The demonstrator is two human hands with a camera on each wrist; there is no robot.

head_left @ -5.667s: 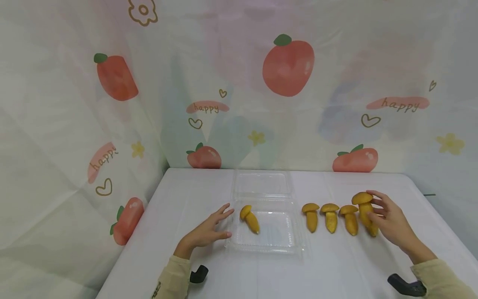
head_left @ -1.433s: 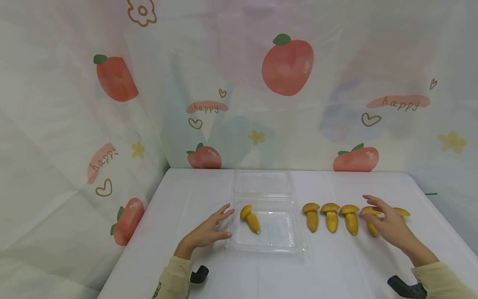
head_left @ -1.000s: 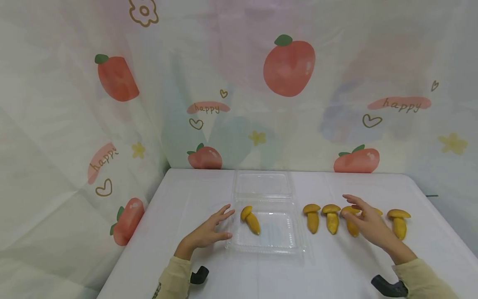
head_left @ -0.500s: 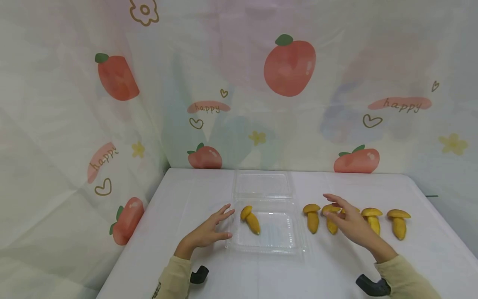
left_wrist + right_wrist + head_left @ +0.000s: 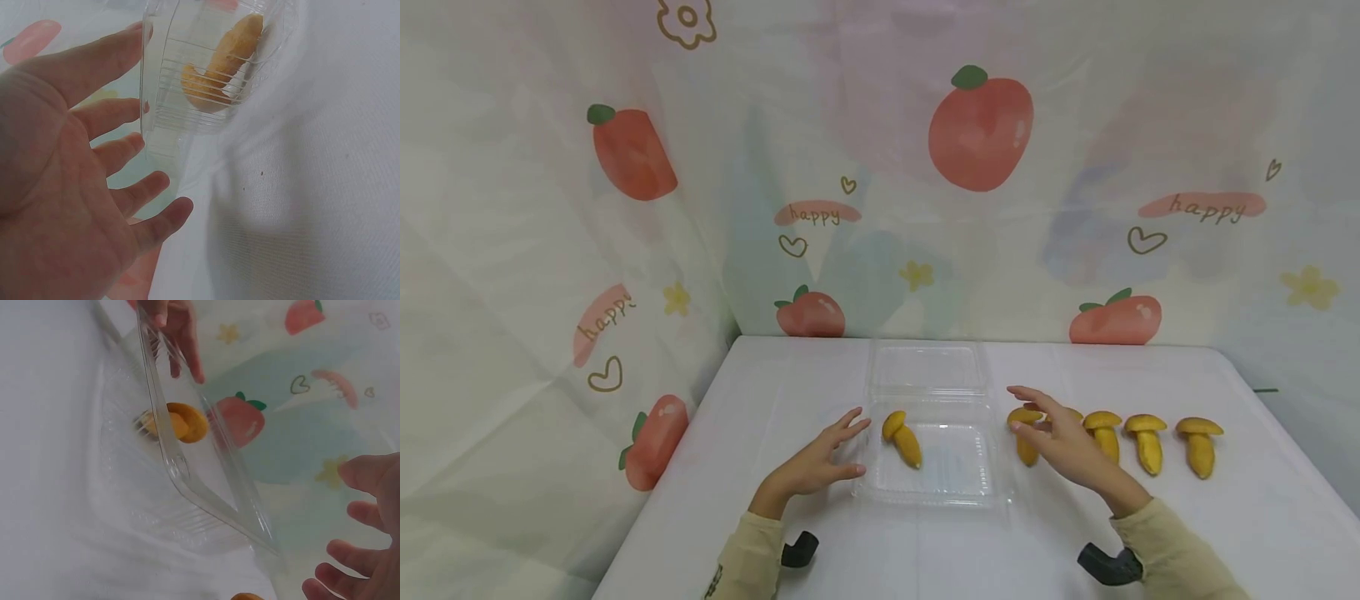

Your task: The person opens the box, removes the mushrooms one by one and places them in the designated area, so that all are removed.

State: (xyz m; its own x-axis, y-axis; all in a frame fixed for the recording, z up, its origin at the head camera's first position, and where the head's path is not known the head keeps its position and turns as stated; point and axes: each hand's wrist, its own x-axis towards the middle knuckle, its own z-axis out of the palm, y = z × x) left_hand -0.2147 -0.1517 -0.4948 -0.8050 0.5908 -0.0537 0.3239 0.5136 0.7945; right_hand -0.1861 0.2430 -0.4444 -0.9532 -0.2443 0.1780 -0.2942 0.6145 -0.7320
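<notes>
A clear plastic clamshell box (image 5: pixel 925 492) stands with its lid laid back, and one yellow-brown mushroom (image 5: pixel 907 446) lies inside. My left hand (image 5: pixel 811 463), fingers spread, is at the box's left rim; in the left wrist view the fingertips are at its edge, and contact is hard to confirm. My right hand (image 5: pixel 1071 446) holds nothing. It hovers over the left end of a row of mushrooms, partly covering the leftmost mushroom (image 5: pixel 1028 454) and its neighbour. Farther right lie a third mushroom (image 5: pixel 1103 425), another mushroom (image 5: pixel 1146 442) and the end mushroom (image 5: pixel 1200 450).
The box lid (image 5: pixel 927 367) lies toward the back of the white-covered table (image 5: pixel 955 550). A printed cloth wall (image 5: pixel 865 125) rises behind the table and along its left side. Dark wrist-camera mounts (image 5: pixel 1108 565) sit by the sleeves.
The right hand held a mushroom near the row's right side; that mushroom now lies at the right end. The empty right hand has since moved left above the row. The left hand stayed put.
</notes>
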